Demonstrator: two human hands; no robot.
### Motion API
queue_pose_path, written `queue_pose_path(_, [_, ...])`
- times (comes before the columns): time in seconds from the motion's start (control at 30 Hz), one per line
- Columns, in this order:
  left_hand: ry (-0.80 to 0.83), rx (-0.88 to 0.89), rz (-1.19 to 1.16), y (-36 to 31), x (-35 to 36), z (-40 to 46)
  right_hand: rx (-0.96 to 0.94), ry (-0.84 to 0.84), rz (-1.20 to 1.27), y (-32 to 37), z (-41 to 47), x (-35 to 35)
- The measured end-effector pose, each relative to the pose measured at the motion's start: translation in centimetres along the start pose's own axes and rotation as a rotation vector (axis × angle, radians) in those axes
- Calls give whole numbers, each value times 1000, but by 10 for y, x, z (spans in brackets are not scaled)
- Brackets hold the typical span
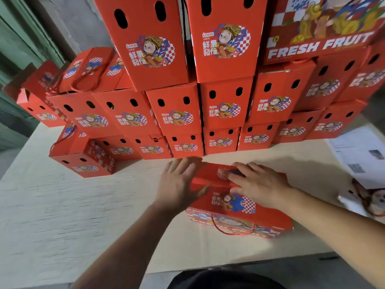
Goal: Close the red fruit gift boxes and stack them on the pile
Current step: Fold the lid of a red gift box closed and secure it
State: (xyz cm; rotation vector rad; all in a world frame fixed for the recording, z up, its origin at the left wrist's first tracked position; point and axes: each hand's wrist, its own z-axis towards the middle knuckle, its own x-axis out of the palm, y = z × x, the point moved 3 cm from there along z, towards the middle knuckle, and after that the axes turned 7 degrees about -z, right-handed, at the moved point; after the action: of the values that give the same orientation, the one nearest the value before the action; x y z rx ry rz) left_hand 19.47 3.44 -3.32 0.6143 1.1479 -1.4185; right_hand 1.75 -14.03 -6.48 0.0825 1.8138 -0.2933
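Note:
A red fruit gift box [235, 207] lies on the pale table [62, 205] right in front of me, its red cord handle hanging toward me. My left hand [181, 182] rests flat against the box's left end with fingers spread. With straight fingers, my right hand [256, 184] presses down on the top flap. Behind the box rises the pile of red boxes [225, 105], stacked several rows high along the table's far side.
One red box [83, 157] stands apart at the pile's left front, and more boxes with loose cord handles [83, 71] sit at the upper left. Printed papers [360, 151] and a small cartoon-faced object [375, 201] lie at the right edge.

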Motion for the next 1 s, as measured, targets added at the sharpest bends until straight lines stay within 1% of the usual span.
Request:
queue_pose_path(0.07, [357,-52,-7,11,12,22,20,-44,-33,3,-3,-3])
queue_pose_path(0.1, [511,-70,6,15,21,30,29,-56,-45,5,-6,-4])
queue_pose_path(0.13, [599,-58,52,17,29,35,33,-55,-55,6,-6,-3])
queue_pose_path(0.17, [628,-31,109,17,37,37,34,-43,-61,7,-5,-1])
queue_pose_path(0.2, [626,-2,174,18,42,36,41,-32,-57,8,-3,1])
queue_pose_path(0.3, [543,66,314,17,48,36,124,10,14,6,0,3])
queue_pose_path(0.33, [532,69,316,19,48,34,189,25,62,6,-2,4])
queue_pose_path(0.4, [528,37,249,19,48,30,358,26,136,10,-9,6])
queue_pose_path(0.47, [512,-6,183,16,46,24,458,-10,99,19,-13,7])
queue_pose_path(0.53, [497,-18,190,12,46,19,464,-11,104,25,-13,6])
queue_pose_path(0.63, [486,-39,138,11,47,17,386,-24,210,18,-18,1])
queue_pose_path(0.67, [455,-57,78,12,45,16,373,-38,255,12,-23,-1])
queue_pose_path(0.7, [392,-82,4,14,42,15,401,-64,283,3,-29,-2])
queue_pose_path(0.73, [291,-102,-71,16,37,15,474,-83,294,-7,-36,-1])
queue_pose_path(0.77, [180,-108,-132,18,30,15,572,-68,297,-17,-42,1])
queue_pose_path(0.8, [101,-94,-169,19,26,15,668,-14,305,-23,-49,6])
queue_pose_path(0.83, [83,-70,-181,18,26,14,740,51,337,-25,-55,12])
queue_pose_path(0.87, [122,-56,-180,17,29,12,787,72,395,-21,-59,17])
queue_pose_path(0.93, [258,-89,-185,13,39,7,835,-25,528,-7,-63,23])
queue_pose_path(0.97, [285,-122,-198,12,43,5,840,-58,566,-2,-63,23])
queue_pose_path(1.0, [272,-128,-204,11,44,3,830,-46,577,-2,-61,23])
